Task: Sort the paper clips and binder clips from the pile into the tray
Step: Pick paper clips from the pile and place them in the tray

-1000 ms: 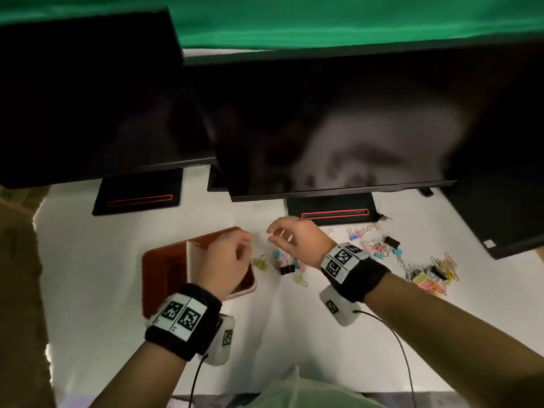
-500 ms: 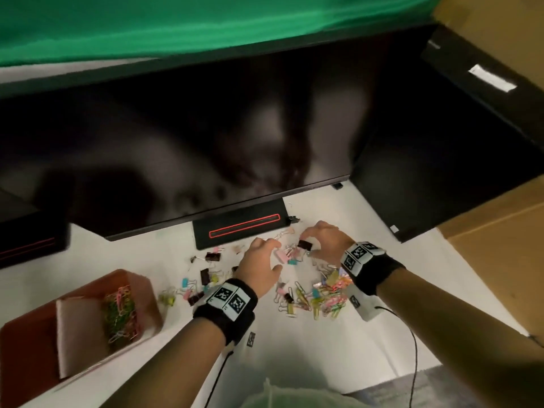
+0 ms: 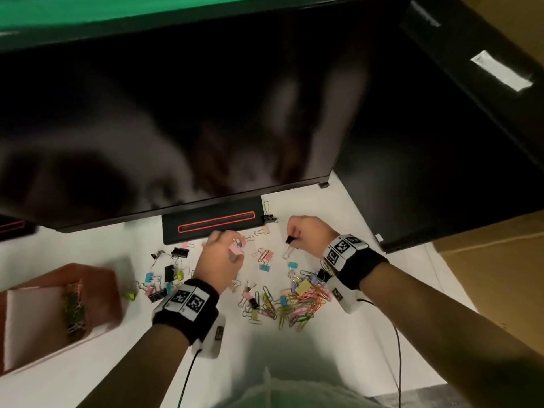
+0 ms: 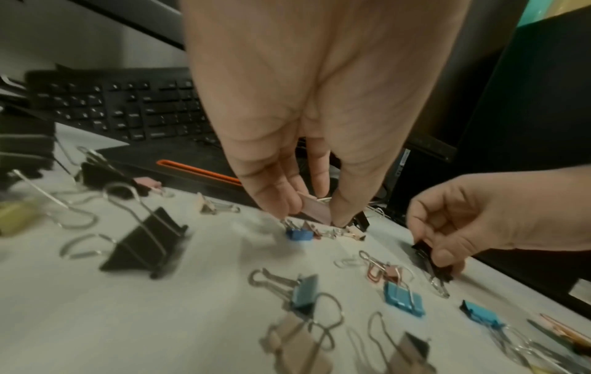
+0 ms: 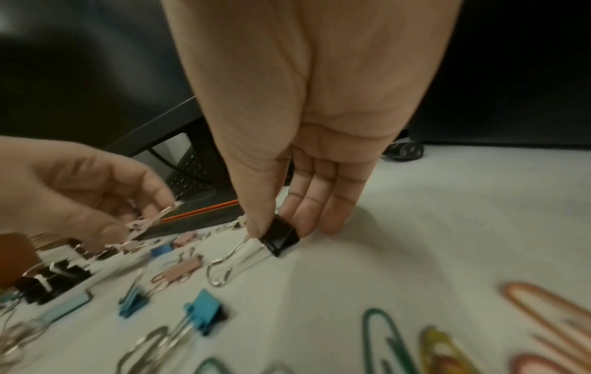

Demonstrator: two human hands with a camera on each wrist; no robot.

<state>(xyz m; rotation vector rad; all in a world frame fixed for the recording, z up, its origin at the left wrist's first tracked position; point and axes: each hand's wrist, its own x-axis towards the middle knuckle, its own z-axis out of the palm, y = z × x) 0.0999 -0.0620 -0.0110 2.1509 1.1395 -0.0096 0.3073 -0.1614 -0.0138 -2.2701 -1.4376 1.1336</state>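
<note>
Colourful paper clips lie heaped on the white table, with binder clips scattered to their left and behind. My left hand pinches a pink binder clip just above the table. My right hand pinches a black binder clip between thumb and fingers, its wire handles hanging down. The brown tray sits at the far left, with paper clips in one compartment.
A monitor stand base with a red stripe stands right behind the hands, under a large dark screen. A black keyboard lies behind the stand. Another dark monitor looms at the right. Cables run from both wristbands.
Both hands left the tray area and moved right over the pile. The left now pinches a pink binder clip and the right a black one. The head view swung right.
</note>
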